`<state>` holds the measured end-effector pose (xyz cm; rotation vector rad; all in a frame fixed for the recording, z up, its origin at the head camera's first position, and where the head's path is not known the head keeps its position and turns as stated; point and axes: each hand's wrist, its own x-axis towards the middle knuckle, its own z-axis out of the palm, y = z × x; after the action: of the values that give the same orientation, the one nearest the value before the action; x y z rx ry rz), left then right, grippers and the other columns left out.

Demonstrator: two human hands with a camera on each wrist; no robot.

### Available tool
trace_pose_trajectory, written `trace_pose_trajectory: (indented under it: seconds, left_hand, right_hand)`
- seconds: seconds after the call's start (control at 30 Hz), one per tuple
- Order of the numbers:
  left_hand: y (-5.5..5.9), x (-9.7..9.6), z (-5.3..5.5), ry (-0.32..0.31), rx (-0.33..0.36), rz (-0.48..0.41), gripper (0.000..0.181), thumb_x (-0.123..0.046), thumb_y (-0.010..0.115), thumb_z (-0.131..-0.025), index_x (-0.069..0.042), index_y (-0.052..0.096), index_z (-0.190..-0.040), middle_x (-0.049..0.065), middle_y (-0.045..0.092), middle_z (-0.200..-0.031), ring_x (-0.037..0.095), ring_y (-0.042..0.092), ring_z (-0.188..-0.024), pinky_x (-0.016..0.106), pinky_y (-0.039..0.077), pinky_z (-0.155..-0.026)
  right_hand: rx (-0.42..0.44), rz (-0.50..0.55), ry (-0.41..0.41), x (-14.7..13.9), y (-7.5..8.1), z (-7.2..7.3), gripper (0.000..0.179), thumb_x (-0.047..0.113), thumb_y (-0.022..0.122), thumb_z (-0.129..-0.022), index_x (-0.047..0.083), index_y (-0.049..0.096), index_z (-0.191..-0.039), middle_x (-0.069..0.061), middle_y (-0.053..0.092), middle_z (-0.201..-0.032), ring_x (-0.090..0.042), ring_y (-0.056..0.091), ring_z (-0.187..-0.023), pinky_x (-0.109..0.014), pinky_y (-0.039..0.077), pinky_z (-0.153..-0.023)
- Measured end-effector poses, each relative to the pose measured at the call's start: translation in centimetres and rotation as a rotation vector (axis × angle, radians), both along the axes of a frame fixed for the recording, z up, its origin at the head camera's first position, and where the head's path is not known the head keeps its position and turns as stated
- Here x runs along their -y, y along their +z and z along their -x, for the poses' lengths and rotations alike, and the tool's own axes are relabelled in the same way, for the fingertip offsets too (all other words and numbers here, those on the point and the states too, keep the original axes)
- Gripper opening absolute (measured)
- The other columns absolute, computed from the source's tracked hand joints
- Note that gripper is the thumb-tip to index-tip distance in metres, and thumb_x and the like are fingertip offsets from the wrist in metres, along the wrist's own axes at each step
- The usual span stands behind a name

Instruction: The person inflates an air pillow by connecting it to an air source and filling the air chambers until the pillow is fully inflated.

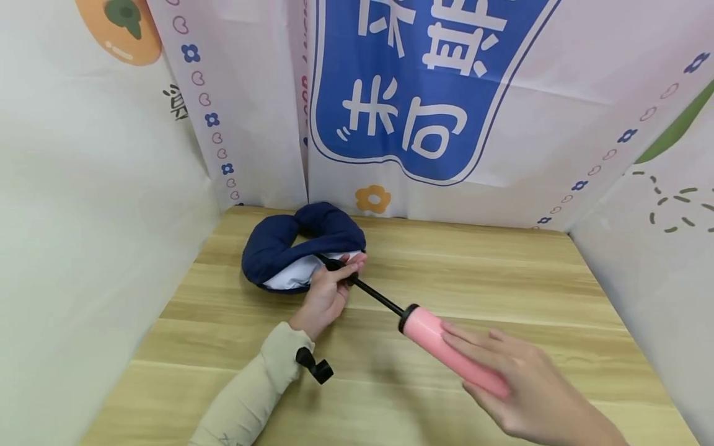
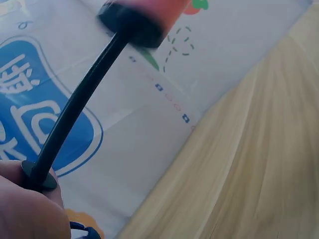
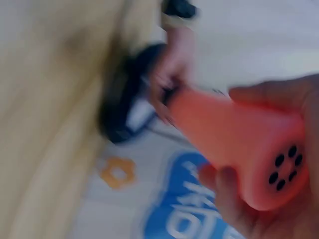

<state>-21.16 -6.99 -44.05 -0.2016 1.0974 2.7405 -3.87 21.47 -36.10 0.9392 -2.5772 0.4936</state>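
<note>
Head view: I watch the left grip [image 1: 326, 296] pinch the nozzle [image 1: 332, 263] at the pillow [image 1: 268, 248] on the bench [image 1: 491, 279], the right grip [image 1: 527, 379] wrapped round the pump [image 1: 435, 339]; a crooked stroke could dislodge the nozzle.

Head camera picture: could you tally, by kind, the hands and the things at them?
Bare hands, left and right: 2
Pink-and-black cylindrical hand pump: 1
Navy-blue curved fabric cushion: 1
Total: 4
</note>
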Motion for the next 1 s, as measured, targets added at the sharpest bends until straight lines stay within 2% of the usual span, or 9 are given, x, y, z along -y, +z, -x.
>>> trace_pose_trajectory:
  seconds: [0.13, 0.23, 0.3, 0.43, 0.53, 0.7, 0.83, 0.9, 1.0]
  left_hand:
    - [-0.4, -0.6, -1.3, -0.040, 0.056, -0.002, 0.019, 0.014, 0.053, -0.102, -0.005, 0.049, -0.104, 0.002, 0.081, -0.096, 0.008, 0.078, -0.092, 0.017, 0.059, -0.089]
    - [-0.7, -1.7, -2.7, -0.069, 0.078, 0.016, 0.016, 0.008, 0.055, -0.104, -0.007, 0.052, -0.100, 0.001, 0.080, -0.097, 0.006, 0.076, -0.090, 0.016, 0.058, -0.087]
    - [-1.1, -2.0, -3.2, -0.084, 0.083, 0.035, 0.014, 0.004, 0.056, -0.105, -0.008, 0.051, -0.102, -0.001, 0.080, -0.098, 0.004, 0.075, -0.092, 0.015, 0.058, -0.088]
    - [-1.6, -1.8, -3.1, -0.080, 0.076, 0.096, 0.015, 0.004, 0.057, -0.105, -0.008, 0.048, -0.107, -0.002, 0.080, -0.098, 0.005, 0.076, -0.094, 0.017, 0.059, -0.089]
    - [-1.7, -1.3, -2.3, -0.075, 0.039, 0.092, 0.023, 0.011, 0.057, -0.102, -0.006, 0.046, -0.113, 0.003, 0.080, -0.102, 0.010, 0.078, -0.097, 0.020, 0.060, -0.091]
    - [-1.3, -0.4, -0.9, -0.112, -0.004, 0.042, 0.035, 0.018, 0.055, -0.098, -0.003, 0.040, -0.121, 0.011, 0.079, -0.108, 0.015, 0.079, -0.102, 0.024, 0.061, -0.096]
    - [-1.0, 0.2, -0.3, -0.066, 0.016, 0.012, 0.031, 0.017, 0.054, -0.099, -0.005, 0.040, -0.116, 0.009, 0.080, -0.103, 0.013, 0.079, -0.098, 0.022, 0.061, -0.091]
    - [-0.9, 0.0, -0.4, -0.038, 0.044, 0.009, 0.027, 0.016, 0.055, -0.100, -0.006, 0.042, -0.112, 0.007, 0.080, -0.101, 0.011, 0.078, -0.095, 0.020, 0.061, -0.088]
    - [-0.7, -0.9, -1.0, -0.034, 0.085, 0.030, 0.022, 0.012, 0.057, -0.101, -0.006, 0.045, -0.109, 0.004, 0.080, -0.102, 0.008, 0.078, -0.093, 0.018, 0.060, -0.088]
  right_hand:
    - [-0.067, 0.011, -0.021, 1.9, 0.3, -0.4, 0.076, 0.014, 0.086, -0.070, 0.025, 0.067, -0.143, 0.011, 0.070, -0.141, -0.015, 0.075, -0.110, -0.030, 0.060, -0.095]
    - [-0.171, 0.017, -0.026, 4.7, -1.0, 0.9, 0.066, 0.015, 0.083, -0.066, 0.018, 0.076, -0.131, 0.005, 0.075, -0.133, -0.019, 0.078, -0.103, -0.042, 0.064, -0.082]
    - [-0.196, 0.022, -0.036, 6.1, -2.2, 2.0, 0.060, 0.015, 0.081, -0.065, 0.015, 0.078, -0.125, 0.003, 0.077, -0.129, -0.019, 0.078, -0.099, -0.042, 0.064, -0.080]
    - [-0.194, 0.046, 0.009, 7.6, -4.5, 3.9, 0.057, 0.014, 0.081, -0.068, 0.010, 0.078, -0.125, -0.003, 0.077, -0.130, -0.021, 0.078, -0.099, -0.042, 0.064, -0.083]
    - [-0.142, 0.046, 0.033, 7.0, -5.4, 3.9, 0.060, 0.016, 0.082, -0.074, 0.010, 0.073, -0.134, -0.004, 0.072, -0.139, -0.022, 0.075, -0.105, -0.041, 0.063, -0.085]
    - [-0.027, -0.001, 0.002, 3.6, -3.9, 1.7, 0.072, 0.016, 0.085, -0.078, 0.018, 0.064, -0.147, 0.003, 0.064, -0.151, -0.020, 0.072, -0.118, -0.049, 0.062, -0.094]
    - [0.051, -0.033, -0.050, 1.9, -0.9, -0.4, 0.084, 0.015, 0.089, -0.076, 0.030, 0.057, -0.152, 0.014, 0.061, -0.151, -0.019, 0.073, -0.119, -0.054, 0.061, -0.093]
    - [0.050, -0.030, -0.073, 1.9, 0.0, -0.7, 0.084, 0.015, 0.089, -0.075, 0.033, 0.059, -0.151, 0.017, 0.063, -0.149, -0.018, 0.074, -0.115, -0.050, 0.062, -0.090]
    - [-0.010, -0.023, -0.089, 2.9, -0.3, 0.3, 0.074, 0.016, 0.086, -0.074, 0.031, 0.067, -0.144, 0.016, 0.068, -0.143, -0.015, 0.074, -0.108, -0.043, 0.063, -0.084]
